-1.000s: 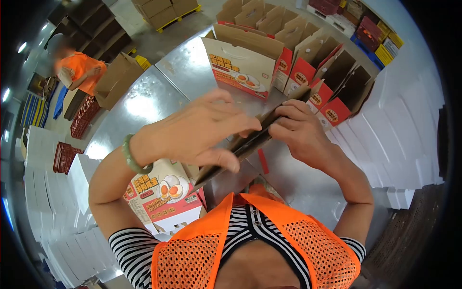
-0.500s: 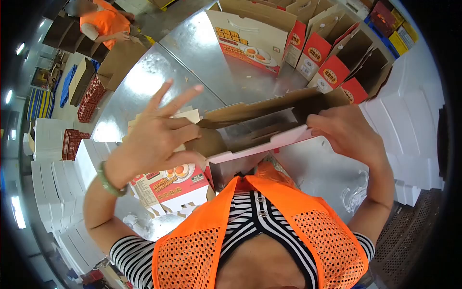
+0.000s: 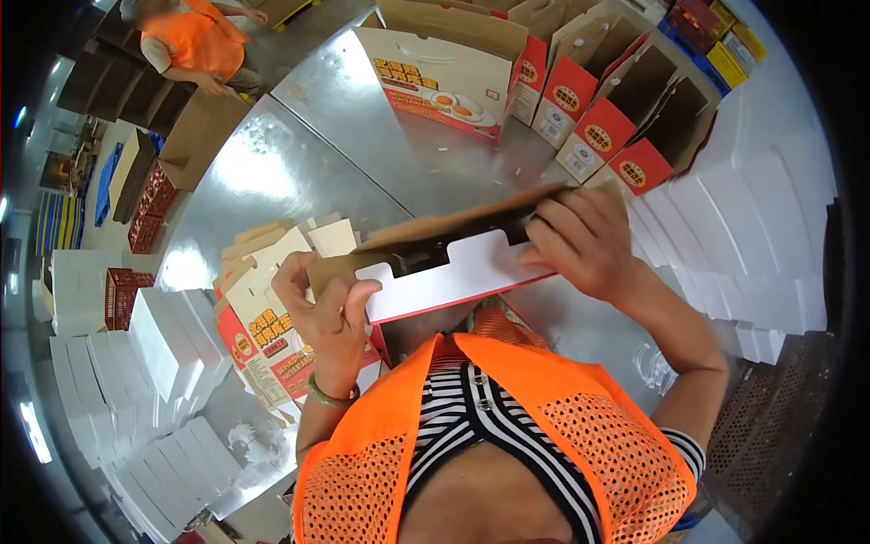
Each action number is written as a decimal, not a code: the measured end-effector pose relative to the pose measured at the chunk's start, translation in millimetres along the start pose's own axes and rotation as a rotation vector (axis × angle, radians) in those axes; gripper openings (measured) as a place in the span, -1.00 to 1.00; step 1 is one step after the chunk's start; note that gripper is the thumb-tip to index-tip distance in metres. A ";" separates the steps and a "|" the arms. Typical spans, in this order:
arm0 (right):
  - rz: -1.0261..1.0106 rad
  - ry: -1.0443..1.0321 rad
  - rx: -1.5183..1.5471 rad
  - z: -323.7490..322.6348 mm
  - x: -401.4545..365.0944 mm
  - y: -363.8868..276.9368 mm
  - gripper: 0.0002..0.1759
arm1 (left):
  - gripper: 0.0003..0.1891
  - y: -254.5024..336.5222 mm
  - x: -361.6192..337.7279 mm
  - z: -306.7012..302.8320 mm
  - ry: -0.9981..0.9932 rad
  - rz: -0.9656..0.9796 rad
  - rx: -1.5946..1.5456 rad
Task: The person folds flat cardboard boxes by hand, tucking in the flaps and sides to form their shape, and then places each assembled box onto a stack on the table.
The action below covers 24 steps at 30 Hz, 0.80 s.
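Note:
An open cardboard box (image 3: 426,288) is between my hands, in front of my chest. Its white tabbed flap with a red edge faces me, and the brown inside shows behind it. My left hand (image 3: 324,313) is closed at the box's left end, with a bracelet on the wrist. On the right end, my right hand (image 3: 580,243) grips the flap and side, fingers bent over the rim. Flattened printed cartons (image 3: 263,326) lie in a pile beside my left hand. The bottom of the box is hidden.
Opened printed boxes (image 3: 580,109) stand in a row at the back right of the metal table (image 3: 308,172). White foam boxes (image 3: 725,245) are stacked at right, and more white boxes (image 3: 163,344) at left. A person in an orange vest (image 3: 204,45) stands at far left.
My left hand has gone from spread fingers above the box to closing on its left end. My right hand has moved inward. The white tabbed flap now stands up toward me.

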State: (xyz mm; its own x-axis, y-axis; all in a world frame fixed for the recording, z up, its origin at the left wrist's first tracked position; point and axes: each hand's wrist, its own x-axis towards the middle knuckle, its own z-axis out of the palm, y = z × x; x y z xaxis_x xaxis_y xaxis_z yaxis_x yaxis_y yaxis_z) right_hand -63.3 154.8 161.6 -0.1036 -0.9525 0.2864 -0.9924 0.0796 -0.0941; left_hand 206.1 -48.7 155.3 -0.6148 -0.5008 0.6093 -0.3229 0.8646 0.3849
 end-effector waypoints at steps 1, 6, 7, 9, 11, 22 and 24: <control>-0.133 0.317 -0.211 -2.8 -3.9 3.4 -0.51 | -0.85 5.0 0.4 3.6 0.011 -0.021 -0.046; 0.524 0.875 1.120 -1.0 -6.4 29.2 -0.60 | -0.51 4.1 30.4 6.0 -0.150 0.040 -0.076; 0.690 0.612 1.234 3.2 -5.5 40.6 -0.47 | -0.19 -1.3 33.4 9.7 -0.121 0.108 -0.031; 0.606 0.477 1.308 22.3 -10.0 32.3 -0.43 | -0.17 8.0 43.2 11.6 -0.048 0.060 0.013; 0.580 0.265 1.277 23.9 -3.9 27.8 -0.26 | -0.16 11.9 45.7 23.2 0.026 0.000 0.062; 0.642 -0.117 1.037 -9.8 30.6 35.1 -0.14 | -0.68 -12.2 32.8 30.5 -0.143 -0.096 -0.278; 0.648 -0.082 0.951 -6.8 28.1 30.7 -0.17 | -0.38 -12.1 39.3 32.2 -0.270 -0.351 -0.295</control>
State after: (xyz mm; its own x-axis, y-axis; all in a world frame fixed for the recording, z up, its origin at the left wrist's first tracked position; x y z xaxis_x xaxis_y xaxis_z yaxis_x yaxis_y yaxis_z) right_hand -97.1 132.4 173.3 -0.5364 -0.8327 -0.1377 -0.2992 0.3401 -0.8915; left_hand 162.6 -77.5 152.3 -0.6817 -0.6966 0.2236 -0.3502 0.5790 0.7363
